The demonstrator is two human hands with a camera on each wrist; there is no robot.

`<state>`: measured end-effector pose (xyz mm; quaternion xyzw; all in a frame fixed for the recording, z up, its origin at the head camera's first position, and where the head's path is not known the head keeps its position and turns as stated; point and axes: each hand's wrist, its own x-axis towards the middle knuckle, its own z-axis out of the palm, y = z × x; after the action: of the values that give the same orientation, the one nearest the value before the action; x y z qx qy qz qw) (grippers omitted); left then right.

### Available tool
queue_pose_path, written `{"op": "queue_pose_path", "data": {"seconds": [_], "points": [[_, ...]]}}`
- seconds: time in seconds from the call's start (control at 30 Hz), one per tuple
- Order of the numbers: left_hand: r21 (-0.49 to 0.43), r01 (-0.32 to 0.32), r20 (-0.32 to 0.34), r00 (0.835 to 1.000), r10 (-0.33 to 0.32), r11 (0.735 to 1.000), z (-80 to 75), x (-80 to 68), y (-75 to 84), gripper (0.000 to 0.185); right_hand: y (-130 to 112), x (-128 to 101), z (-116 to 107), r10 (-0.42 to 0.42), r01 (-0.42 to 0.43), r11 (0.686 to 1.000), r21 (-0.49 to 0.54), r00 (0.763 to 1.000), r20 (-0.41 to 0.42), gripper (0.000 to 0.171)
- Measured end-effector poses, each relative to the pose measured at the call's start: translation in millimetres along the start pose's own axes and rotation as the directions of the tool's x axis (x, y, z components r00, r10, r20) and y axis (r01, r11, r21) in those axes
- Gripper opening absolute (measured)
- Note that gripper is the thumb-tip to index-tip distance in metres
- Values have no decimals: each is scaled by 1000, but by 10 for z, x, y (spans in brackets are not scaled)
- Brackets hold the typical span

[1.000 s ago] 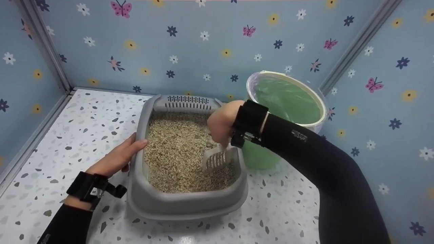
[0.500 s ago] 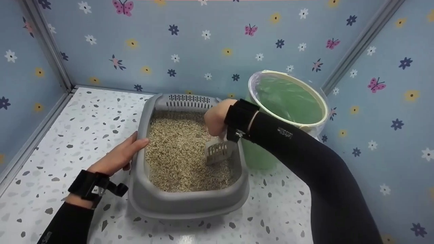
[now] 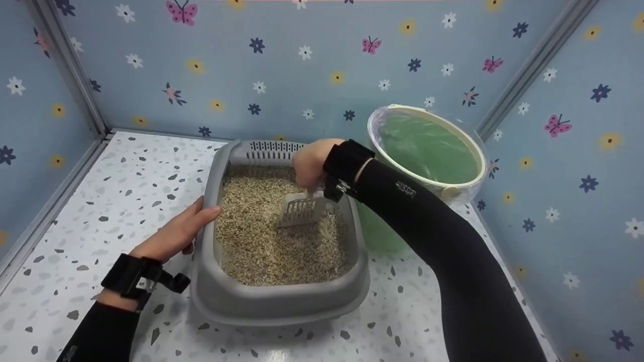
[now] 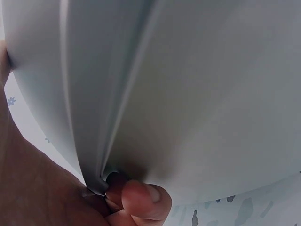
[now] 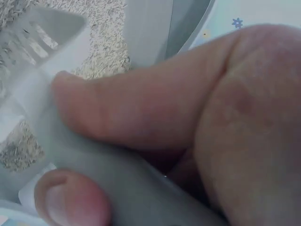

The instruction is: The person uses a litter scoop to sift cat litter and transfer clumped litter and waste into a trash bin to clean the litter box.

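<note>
A grey litter box (image 3: pixel 279 306) holds pale, grainy litter (image 3: pixel 256 226). My left hand (image 3: pixel 173 234) grips its left rim, thumb over the top. In the left wrist view, curled fingertips (image 4: pixel 146 200) hook under the rim's lower edge. Above the right half of the litter, my right hand (image 3: pixel 314 163) holds a slotted litter scoop (image 3: pixel 301 210) by its handle. The scoop's head points down, its lower edge at the litter. Its grey handle (image 5: pixel 117 183) runs between thumb and fingers in the right wrist view. The right hand hides part of the box's back wall.
A green bin (image 3: pixel 385 226) with a clear liner over its cream rim (image 3: pixel 427 177) stands right of the box, partly behind the right arm. Flower-patterned walls (image 3: pixel 302 70) enclose the speckled tabletop (image 3: pixel 136 181) at the back and sides.
My right hand has moved left and slightly back with the scoop, and the litter at the box's right side looks disturbed. The left hand keeps its grip on the rim.
</note>
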<state>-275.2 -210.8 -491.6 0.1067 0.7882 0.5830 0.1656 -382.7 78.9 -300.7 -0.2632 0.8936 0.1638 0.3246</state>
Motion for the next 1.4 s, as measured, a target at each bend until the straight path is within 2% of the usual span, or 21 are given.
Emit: {"op": "queue_pose_path", "data": {"seconds": [0.13, 0.2, 0.27, 0.4, 0.5, 0.7, 0.83, 1.07, 1.23, 1.4], "points": [[-8, -7, 2, 1000, 7, 1000, -1, 8, 11, 82, 14, -107, -67, -35, 34, 994, 101, 999, 6, 45], [-15, -12, 6, 1000, 12, 1000, -4, 15, 17, 82, 39, -189, -121, -43, 45, 990, 132, 999, -19, 44], [-21, -18, 10, 1000, 18, 1000, -9, 20, 23, 82, 63, -248, -175, -29, 37, 992, 121, 997, -69, 41], [-25, -14, 5, 1000, 14, 1000, -17, 15, 22, 82, 95, -213, -206, 46, -46, 999, 1, 983, -178, 35], [-12, -9, -3, 1000, 9, 1000, -17, 11, 13, 82, 108, -67, -104, 90, -114, 990, -86, 965, -244, 35], [-29, -21, 3, 1000, 21, 999, -8, 8, -4, 81, 159, 262, 241, 69, -158, 963, -220, 929, -364, 41], [-23, -17, 3, 1000, 17, 1000, 10, 12, -14, 81, 213, 405, 397, 64, -171, 952, -252, 922, -381, 35], [-25, -11, 6, 1000, 11, 1000, 4, 13, -25, 83, 310, 417, 458, 123, -206, 949, -237, 938, -324, 37], [-50, 8, 8, 1000, -8, 999, -22, -1, -23, 86, 318, 274, 321, 152, -186, 965, -185, 971, -185, 36], [-46, 9, 10, 1000, -9, 999, -23, -4, -14, 85, 234, 103, 152, 104, -103, 977, -188, 995, -3, 37]]}}
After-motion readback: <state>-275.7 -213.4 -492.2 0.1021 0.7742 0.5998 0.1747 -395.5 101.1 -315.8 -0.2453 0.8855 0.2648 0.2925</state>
